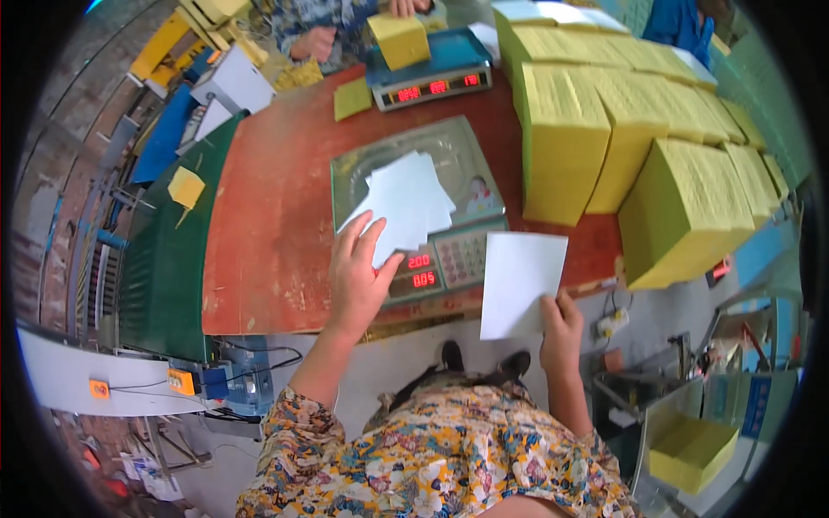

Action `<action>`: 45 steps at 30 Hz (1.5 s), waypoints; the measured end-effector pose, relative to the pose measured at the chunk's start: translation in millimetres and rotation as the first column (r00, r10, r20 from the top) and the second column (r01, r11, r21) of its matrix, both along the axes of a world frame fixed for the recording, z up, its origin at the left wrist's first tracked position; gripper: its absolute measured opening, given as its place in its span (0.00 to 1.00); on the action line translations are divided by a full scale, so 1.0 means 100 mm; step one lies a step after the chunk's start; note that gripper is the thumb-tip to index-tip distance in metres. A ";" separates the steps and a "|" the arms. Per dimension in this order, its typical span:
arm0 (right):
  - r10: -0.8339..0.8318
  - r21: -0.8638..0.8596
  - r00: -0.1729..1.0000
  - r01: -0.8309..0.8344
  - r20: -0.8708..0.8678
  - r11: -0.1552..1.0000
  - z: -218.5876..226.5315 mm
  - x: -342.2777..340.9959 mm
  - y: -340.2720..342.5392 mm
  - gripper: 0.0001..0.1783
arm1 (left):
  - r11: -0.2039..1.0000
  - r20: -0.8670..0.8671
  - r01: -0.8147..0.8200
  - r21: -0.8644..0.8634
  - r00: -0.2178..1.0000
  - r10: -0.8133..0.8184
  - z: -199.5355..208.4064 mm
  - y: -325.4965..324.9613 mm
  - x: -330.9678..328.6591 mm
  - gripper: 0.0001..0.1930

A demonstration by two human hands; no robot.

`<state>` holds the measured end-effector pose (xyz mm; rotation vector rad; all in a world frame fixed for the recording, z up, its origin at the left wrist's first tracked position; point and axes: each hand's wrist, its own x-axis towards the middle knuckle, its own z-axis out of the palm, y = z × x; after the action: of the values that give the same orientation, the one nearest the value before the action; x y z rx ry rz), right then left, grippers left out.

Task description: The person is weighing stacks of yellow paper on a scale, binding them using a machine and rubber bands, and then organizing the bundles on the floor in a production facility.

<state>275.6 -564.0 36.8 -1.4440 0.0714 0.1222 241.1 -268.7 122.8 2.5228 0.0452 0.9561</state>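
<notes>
My right hand (561, 326) pinches a white paper sheet (522, 281) by its lower right edge, thumb and fingers closed on it. The sheet hangs in front of the scale's right side. A loose, fanned pile of white sheets (406, 194) lies on the flat pan of a digital scale (466, 207) with a keypad and red digits. At the pile's lower left edge is my left hand (356, 268), its fingers spread apart. The fingertips overlap the papers; whether they press on them I cannot tell.
Tall stacks of yellow paper (566, 142) fill the right of the red table (268, 207). A second scale (432, 73) stands at the far side, where a person's hand (315, 43) is near a yellow paper block (400, 41). A green surface (173, 268) adjoins at left.
</notes>
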 end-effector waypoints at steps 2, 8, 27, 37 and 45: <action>0.030 0.070 0.999 -0.027 -0.038 0.997 -0.01 0.01 -0.04 0.08 | 0.963 -0.146 -0.089 0.256 0.981 0.129 0.03 0.12 0.02 0.22; 0.184 0.158 0.977 -0.166 -0.108 0.973 0.10 -0.01 -0.05 0.09 | 0.994 -0.402 -0.045 0.099 0.912 0.081 -0.14 0.34 0.16 0.24; 0.275 0.308 0.946 -0.214 -0.171 0.927 -0.05 -0.08 0.20 0.06 | 0.988 -0.414 -0.131 0.076 0.898 0.151 -0.03 0.41 0.38 0.12; 0.279 0.279 0.950 -0.233 -0.139 0.932 -0.18 -0.09 0.37 0.07 | 0.989 -0.386 -0.130 -0.065 0.918 0.095 -0.02 0.49 0.54 0.11; 0.208 0.274 0.965 -0.159 -0.162 0.949 -0.22 -0.14 0.36 0.06 | 0.865 -0.574 -0.130 -0.484 0.793 -0.202 0.02 0.54 0.57 0.13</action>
<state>262.1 -527.8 14.8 -1.1722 0.0730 0.4090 298.2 -214.4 124.4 2.2003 0.3904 0.0341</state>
